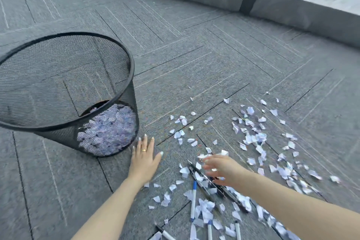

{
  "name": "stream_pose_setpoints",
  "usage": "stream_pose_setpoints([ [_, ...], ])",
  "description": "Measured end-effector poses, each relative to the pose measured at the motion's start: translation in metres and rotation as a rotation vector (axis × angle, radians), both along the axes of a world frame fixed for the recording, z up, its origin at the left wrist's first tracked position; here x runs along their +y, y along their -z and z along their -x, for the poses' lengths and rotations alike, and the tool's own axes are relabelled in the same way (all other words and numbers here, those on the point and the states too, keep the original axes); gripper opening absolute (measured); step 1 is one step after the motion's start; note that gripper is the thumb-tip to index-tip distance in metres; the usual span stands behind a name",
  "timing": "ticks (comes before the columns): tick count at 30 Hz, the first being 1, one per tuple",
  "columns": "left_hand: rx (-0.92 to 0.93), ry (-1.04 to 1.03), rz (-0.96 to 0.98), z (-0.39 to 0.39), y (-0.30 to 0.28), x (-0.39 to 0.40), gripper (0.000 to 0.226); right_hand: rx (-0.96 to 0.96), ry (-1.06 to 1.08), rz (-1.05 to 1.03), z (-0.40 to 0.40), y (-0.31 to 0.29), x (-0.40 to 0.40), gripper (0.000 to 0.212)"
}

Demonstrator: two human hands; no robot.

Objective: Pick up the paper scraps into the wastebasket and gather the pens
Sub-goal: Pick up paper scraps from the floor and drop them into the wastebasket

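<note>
Grey carpeted floor (pixel 194 48). A black mesh wastebasket (pixel 64 91) stands at left, its bottom layered with paper scraps. Many more white paper scraps (pixel 253 138) lie scattered to the right. About six pens (pixel 193 200) lie among them. The left hand (pixel 145 157) rests open and flat beside the basket; the right hand (pixel 222 169), blurred, spreads open above the pens.

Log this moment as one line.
left hand: flat on carpet by wastebasket | right hand: open over scraps and pens | wastebasket: part-filled
</note>
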State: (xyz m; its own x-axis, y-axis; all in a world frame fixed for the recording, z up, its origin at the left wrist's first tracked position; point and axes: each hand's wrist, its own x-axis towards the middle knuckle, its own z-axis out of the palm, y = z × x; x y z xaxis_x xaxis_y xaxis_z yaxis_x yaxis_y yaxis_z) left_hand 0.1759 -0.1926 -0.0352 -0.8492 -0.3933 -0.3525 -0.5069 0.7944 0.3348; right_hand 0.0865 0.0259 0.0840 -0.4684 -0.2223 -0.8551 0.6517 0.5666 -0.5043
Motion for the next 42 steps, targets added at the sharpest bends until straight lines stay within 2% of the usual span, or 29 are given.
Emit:
stream_pose_setpoints([
  [4,0.088,0.239,-0.111,-0.022,0.000,0.049,0.083,0.000,-0.054,-0.011,-0.004,0.012,0.005,0.021],
  [6,0.148,0.280,-0.214,-0.025,-0.003,0.060,0.074,0.002,-0.065,0.003,-0.006,0.012,0.001,0.018],
  [9,0.237,0.220,-0.284,-0.004,-0.011,0.061,0.052,0.020,-0.092,0.036,-0.008,0.013,-0.001,0.016],
  [12,0.269,0.204,-0.155,0.047,-0.023,0.054,0.048,0.026,-0.111,0.045,-0.012,0.015,0.000,0.020],
  [16,0.076,0.214,0.015,0.114,-0.024,0.046,0.054,0.074,-0.034,0.029,-0.018,0.019,0.001,0.022],
  [19,-0.033,0.275,0.015,0.135,-0.013,0.044,0.056,0.259,0.047,0.006,-0.027,0.025,0.008,0.021],
  [21,-0.016,0.330,0.017,0.132,-0.006,0.041,0.053,0.452,0.048,-0.054,-0.028,0.032,0.019,0.021],
  [24,0.112,0.332,-0.089,0.101,-0.006,0.038,0.046,0.779,-0.123,-0.235,-0.018,0.055,0.040,0.024],
  [27,0.106,0.386,-0.199,0.048,-0.014,0.035,0.043,0.905,-0.195,-0.339,-0.001,0.073,0.051,0.034],
  [29,0.054,0.448,-0.201,0.011,-0.016,0.038,0.055,0.921,-0.210,-0.372,0.004,0.077,0.050,0.043],
  [32,-0.010,0.511,-0.135,-0.026,-0.011,0.049,0.087,0.917,-0.302,-0.399,-0.006,0.081,0.047,0.055],
  [34,-0.063,0.524,-0.054,-0.038,-0.002,0.058,0.093,0.897,-0.339,-0.409,-0.018,0.086,0.049,0.057],
  [37,0.020,0.538,0.120,-0.038,0.005,0.067,0.080,0.863,-0.338,-0.435,-0.028,0.094,0.061,0.058],
  [42,0.202,0.431,0.192,-0.018,0.010,0.072,0.048,0.809,-0.053,-0.581,-0.023,0.095,0.083,0.057],
])
